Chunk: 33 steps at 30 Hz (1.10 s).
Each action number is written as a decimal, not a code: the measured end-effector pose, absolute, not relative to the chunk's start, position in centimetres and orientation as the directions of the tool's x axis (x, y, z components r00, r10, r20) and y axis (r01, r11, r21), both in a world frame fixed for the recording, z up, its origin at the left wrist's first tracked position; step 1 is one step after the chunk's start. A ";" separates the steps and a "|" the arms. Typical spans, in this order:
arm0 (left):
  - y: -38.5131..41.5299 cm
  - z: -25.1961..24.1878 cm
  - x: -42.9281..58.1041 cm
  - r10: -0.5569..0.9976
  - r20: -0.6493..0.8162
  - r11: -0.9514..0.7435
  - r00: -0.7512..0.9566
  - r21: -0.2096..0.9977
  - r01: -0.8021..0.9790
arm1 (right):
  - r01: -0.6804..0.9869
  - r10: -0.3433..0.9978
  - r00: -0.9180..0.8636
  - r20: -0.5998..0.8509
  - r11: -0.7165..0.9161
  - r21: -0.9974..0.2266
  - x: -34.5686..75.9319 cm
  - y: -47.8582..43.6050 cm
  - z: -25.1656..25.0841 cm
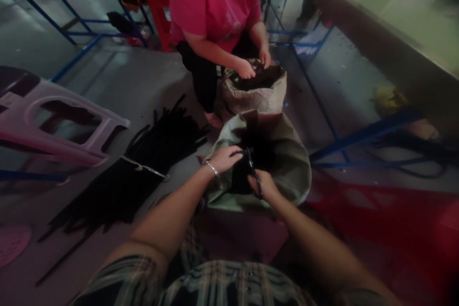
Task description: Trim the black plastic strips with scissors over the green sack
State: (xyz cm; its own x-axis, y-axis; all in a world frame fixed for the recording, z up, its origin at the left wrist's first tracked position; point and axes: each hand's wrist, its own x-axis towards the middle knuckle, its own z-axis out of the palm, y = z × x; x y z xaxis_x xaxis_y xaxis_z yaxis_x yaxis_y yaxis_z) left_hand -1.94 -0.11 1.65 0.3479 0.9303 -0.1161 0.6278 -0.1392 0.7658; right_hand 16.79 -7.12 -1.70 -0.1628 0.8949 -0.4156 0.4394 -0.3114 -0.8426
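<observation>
Over the mouth of a greenish woven sack (299, 162), my right hand (266, 186) grips a pair of black-handled scissors (257, 182). Their blades point away from me, towards my left hand (225, 158). That hand, with a silver bangle at the wrist, is closed on a thin black strip (237, 153), whose end is by the blades. Dark shadow hides most of the sack's contents. Left of the sack, a large bundle of long black strips (118, 186) lies on the floor, tied round with a pale band.
A co-worker in a pink shirt (218, 24) sits opposite, hands over a second sack (258, 98). A plastic stool (71, 124) stands at left, a red stool (158, 14) behind. A long table (358, 24) on blue metal legs runs along the right.
</observation>
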 end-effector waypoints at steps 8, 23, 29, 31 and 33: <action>0.0 0.5 -1.4 0.906 -0.172 -0.163 0.388 0.702 0.693 | 0.388 0.868 -0.127 -0.480 -0.402 -0.829 16.8 -8.2 -3.0; 0.3 -0.6 -0.9 0.889 -0.197 -0.186 0.413 0.668 0.720 | 0.373 0.864 -0.072 -0.498 -0.440 -0.817 17.5 -8.6 -4.3; 0.6 -1.2 -1.0 0.906 -0.184 -0.121 0.382 0.751 0.649 | 0.350 0.818 -0.116 -0.563 -0.497 -0.794 17.6 -8.0 -2.6; 0.6 -1.2 -0.9 0.906 -0.212 -0.043 0.366 0.815 0.578 | 0.407 0.818 -0.174 -0.549 -0.448 -0.796 17.7 -7.8 -2.4; 0.5 -0.9 -0.7 0.903 -0.252 0.044 0.348 0.860 0.508 | 0.480 0.831 -0.235 -0.505 -0.352 -0.803 17.7 -7.6 -2.2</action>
State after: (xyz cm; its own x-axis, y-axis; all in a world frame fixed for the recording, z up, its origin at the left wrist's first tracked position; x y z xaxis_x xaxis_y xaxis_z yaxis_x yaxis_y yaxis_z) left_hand -0.72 0.45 -0.93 0.3485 0.9029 -0.2516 0.5080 0.0436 0.8603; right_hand 17.71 -7.64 -2.24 -0.2349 0.8308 -0.5046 0.4798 -0.3524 -0.8035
